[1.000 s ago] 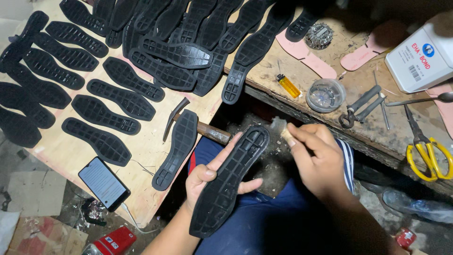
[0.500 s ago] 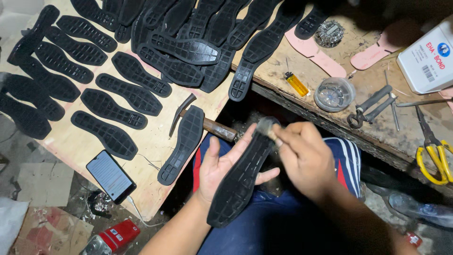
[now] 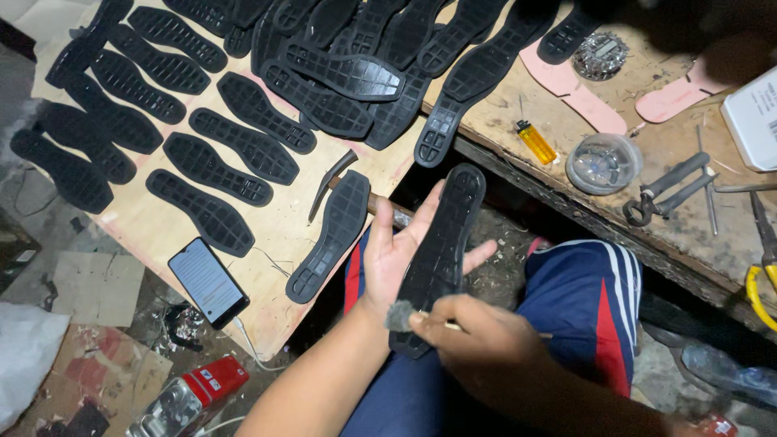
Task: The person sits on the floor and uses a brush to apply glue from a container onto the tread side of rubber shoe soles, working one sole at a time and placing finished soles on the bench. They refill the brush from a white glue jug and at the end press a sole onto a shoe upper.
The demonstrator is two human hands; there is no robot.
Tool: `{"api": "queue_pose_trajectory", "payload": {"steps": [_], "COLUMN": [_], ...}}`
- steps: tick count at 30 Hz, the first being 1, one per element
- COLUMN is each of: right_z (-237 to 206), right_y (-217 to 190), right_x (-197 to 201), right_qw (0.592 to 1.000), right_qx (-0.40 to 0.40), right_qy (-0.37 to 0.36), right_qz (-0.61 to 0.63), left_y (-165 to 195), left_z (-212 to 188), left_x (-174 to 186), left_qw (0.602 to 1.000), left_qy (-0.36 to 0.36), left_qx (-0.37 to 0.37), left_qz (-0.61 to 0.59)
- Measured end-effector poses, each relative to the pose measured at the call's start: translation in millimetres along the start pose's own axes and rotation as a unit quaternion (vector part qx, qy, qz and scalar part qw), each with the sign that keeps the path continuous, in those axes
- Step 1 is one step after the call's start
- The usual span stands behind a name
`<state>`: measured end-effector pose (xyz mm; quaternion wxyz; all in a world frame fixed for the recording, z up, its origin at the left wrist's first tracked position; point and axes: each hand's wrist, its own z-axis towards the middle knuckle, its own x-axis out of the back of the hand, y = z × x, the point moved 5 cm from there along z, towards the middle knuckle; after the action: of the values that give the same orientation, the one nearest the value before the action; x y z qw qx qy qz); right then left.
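Left hand [image 3: 396,255] is spread flat, palm up, fingers fanned out, and the black rubber sole [image 3: 441,259] lies across it like on a tray. Right hand [image 3: 477,348] is pinched shut around a thin stick with a small grey brush tip [image 3: 398,316], and that tip sits right at the sole's near end, just beside the left wrist.

What matters here is the sole's long axis: it runs from the near end down by the brush, up and slightly right to the far tip, which pokes past the left fingertips toward the workbench edge [image 3: 566,218]. So the right hand is at the bottom of the sole and the whole length stretches away from it. Looks to me like any stroke from there would have to travel up along that axis, away from the body.

Going outward from the sole: 1 loose sole [image 3: 332,235] lies just to its left on the pale board [image 3: 275,324], with a curved hammer head [image 3: 332,182] beside it. Further left sit rows of more black soles [image 3: 210,170] and a phone [image 3: 208,282] near the board's close edge. To the sole's right, up on the bench, are a yellow lighter [image 3: 536,142], a small clear tub [image 3: 603,163], pincers [image 3: 668,188] and pink insoles [image 3: 571,85]. Below it is the person's blue trouser leg [image 3: 583,307].
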<state>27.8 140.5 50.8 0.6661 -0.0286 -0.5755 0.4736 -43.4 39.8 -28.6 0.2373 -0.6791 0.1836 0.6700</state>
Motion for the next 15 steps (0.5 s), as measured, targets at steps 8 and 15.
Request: {"api": "queue_pose_trajectory", "payload": {"steps": [8,15], "right_z": [11,-10], "right_y": [71,24], "right_x": [5,-28], "right_qw": [0.985,0.999], "right_qx": [-0.085,0.030], "right_qy": [0.148,-0.023], "right_qz": [0.021,-0.010], "left_y": [-4,22], "left_z": [-13,-5], "left_x": [23,22], "left_qw": [0.996,1.000], "left_qy": [-0.069,0.019], "left_qx": [0.064,-0.002], "left_qz": [-0.006,0.000]}}
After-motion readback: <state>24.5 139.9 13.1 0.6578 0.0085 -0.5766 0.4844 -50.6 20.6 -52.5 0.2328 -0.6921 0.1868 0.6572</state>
